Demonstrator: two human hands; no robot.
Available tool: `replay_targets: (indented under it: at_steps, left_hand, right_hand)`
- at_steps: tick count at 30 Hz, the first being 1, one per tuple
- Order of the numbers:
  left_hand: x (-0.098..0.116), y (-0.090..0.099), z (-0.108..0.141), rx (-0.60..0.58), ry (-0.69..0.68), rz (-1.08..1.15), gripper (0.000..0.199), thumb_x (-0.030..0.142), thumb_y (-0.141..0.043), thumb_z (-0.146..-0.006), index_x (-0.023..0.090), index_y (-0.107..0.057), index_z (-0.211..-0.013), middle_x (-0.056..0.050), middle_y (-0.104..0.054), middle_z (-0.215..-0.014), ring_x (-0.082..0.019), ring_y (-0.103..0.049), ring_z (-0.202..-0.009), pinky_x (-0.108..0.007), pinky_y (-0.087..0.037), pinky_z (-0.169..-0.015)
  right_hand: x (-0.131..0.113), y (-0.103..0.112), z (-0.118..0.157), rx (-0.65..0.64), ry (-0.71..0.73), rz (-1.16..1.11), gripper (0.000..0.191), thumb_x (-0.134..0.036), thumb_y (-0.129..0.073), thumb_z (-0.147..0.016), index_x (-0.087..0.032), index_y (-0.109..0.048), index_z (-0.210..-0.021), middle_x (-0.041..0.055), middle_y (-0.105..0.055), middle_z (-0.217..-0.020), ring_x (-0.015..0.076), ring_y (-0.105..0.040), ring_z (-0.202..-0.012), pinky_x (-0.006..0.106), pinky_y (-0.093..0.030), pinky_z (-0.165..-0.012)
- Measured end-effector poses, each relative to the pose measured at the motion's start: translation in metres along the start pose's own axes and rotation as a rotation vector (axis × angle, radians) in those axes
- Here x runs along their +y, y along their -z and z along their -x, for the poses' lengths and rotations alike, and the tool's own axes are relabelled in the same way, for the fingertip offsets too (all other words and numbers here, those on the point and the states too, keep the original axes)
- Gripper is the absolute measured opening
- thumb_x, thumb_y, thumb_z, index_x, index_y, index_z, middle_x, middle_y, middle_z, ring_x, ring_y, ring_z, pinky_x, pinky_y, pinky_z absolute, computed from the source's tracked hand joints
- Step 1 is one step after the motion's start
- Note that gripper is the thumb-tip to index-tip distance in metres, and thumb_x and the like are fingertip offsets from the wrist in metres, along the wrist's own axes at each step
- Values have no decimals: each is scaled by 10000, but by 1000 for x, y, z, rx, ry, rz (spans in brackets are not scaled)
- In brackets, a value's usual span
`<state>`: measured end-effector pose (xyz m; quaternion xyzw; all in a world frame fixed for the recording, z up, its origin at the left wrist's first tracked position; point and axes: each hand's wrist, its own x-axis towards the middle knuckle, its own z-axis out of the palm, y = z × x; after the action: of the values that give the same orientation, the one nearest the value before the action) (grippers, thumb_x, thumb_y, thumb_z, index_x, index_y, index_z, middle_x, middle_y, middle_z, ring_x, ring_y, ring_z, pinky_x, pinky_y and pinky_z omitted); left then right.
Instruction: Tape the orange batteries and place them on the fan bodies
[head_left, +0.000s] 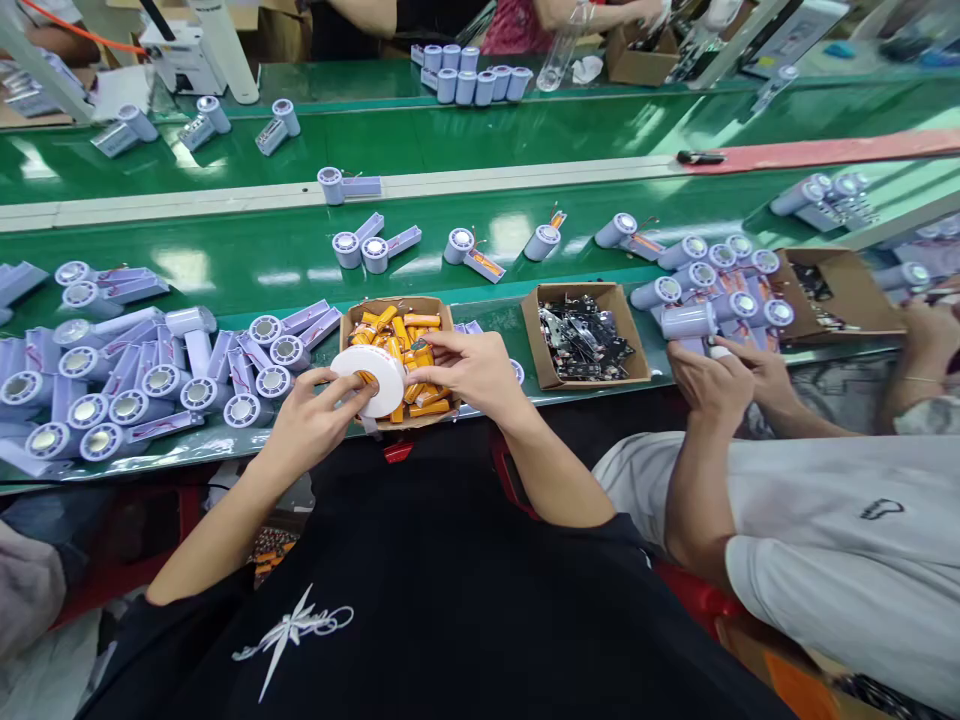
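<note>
My left hand (319,410) is closed on a white roll (379,375), apparently of tape, with fingers at its centre hole. Just right of the roll, my right hand (472,370) has thumb and fingers pinched together; what lies between them is too small to make out. Both hands are over a cardboard box (349,330) filled with orange wrapped cells (424,322). The roll hides part of that box. To the left, many lilac fan-like housings (202,390) with flat handles lie piled on the green bench.
A second box (645,370) holds dark metal parts (581,335). At right a co-worker's hands (712,385) hold a lilac housing beside another box (862,290). More housings (461,245) lie on the green belt (262,245). Other people sit across the line.
</note>
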<state>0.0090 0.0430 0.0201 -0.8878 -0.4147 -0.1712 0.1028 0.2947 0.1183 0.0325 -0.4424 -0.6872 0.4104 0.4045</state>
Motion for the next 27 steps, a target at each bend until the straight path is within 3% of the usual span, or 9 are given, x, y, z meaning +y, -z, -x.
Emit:
replay_targets:
  at_steps: [5, 10, 15, 17, 19, 21, 23, 25, 27]
  left_hand:
    - [6, 8, -9, -73, -25, -8, 434, 30, -594, -1031, 258, -747, -1368, -40, -805, -1326, -239, -688, -1158, -406, -521, -1087]
    - [9, 12, -15, -94, 21, -116, 388, 99, -564, -1064, 255, -751, -1367, -42, -801, -1335, -273, -691, -1060, -456, -540, -988]
    - [42, -6, -11, 12, 234, 40, 360, 378, -765, -1028, 281, -767, -1374, -97, -788, -1164, -302, -618, -990, -487, -532, -917]
    - [60, -16, -5, 29, 223, 132, 324, 384, -794, -1004, 253, -800, -1300, -108, -763, -1048, -281, -599, -925, -452, -533, -855]
    - [67, -24, -3, -5, 149, 192, 301, 327, -791, -995, 234, -809, -1280, -108, -759, -1035, -264, -609, -917, -417, -539, -844]
    - [51, -27, -12, -82, 121, 210, 380, 324, -818, -963, 231, -800, -1331, -126, -775, -1149, -289, -632, -1020, -439, -553, -929]
    - [16, -28, -36, -196, 137, 239, 521, 410, -885, -899, 237, -788, -1381, -140, -771, -1304, -344, -620, -1174, -501, -535, -1052]
    - [-26, -32, -75, -354, 103, 380, 560, 543, -890, -870, 260, -811, -1348, -113, -780, -1358, -353, -620, -1238, -515, -504, -1121]
    - [-61, -44, -126, -479, 105, 516, 445, 596, -735, -984, 271, -845, -1267, -83, -821, -1268, -303, -684, -1161, -460, -513, -1090]
  right_hand:
    - [-6, -6, 7, -47, 29, 224, 477, -474, -1018, -776, -191, -897, -1140, 73, -876, -938, 247, -817, -822, 343, -669, -844]
    - [5, -12, 15, -171, -138, -146, 635, -414, -964, -822, -231, -775, -1401, 80, -879, -1122, 297, -857, -1062, 431, -711, -978]
    - [27, -48, 22, 268, -241, -631, 772, -536, -999, -729, -242, -671, -1363, 85, -865, -1160, 283, -842, -1111, 452, -698, -1030]
    - [38, -39, 14, 404, -258, -700, 756, -534, -1014, -701, -245, -664, -1306, 77, -857, -1118, 271, -839, -1084, 430, -706, -994]
    - [49, -7, 0, 536, -209, -712, 708, -529, -1005, -706, -263, -666, -1267, 56, -839, -1113, 247, -829, -1093, 395, -709, -976]
    - [57, 35, -10, 691, -85, -690, 680, -541, -963, -758, -305, -650, -1314, 37, -813, -1206, 217, -810, -1169, 367, -693, -1024]
    - [59, 67, -8, 719, -14, -653, 708, -530, -954, -780, -348, -623, -1379, 23, -796, -1253, 210, -802, -1208, 373, -690, -1046]
    - [58, 80, 5, 664, -10, -633, 715, -503, -978, -772, -374, -611, -1372, 9, -808, -1196, 216, -824, -1152, 384, -715, -994]
    - [56, 77, 21, 622, -20, -646, 686, -477, -1008, -754, -386, -599, -1298, -15, -830, -1095, 214, -854, -1031, 374, -739, -897]
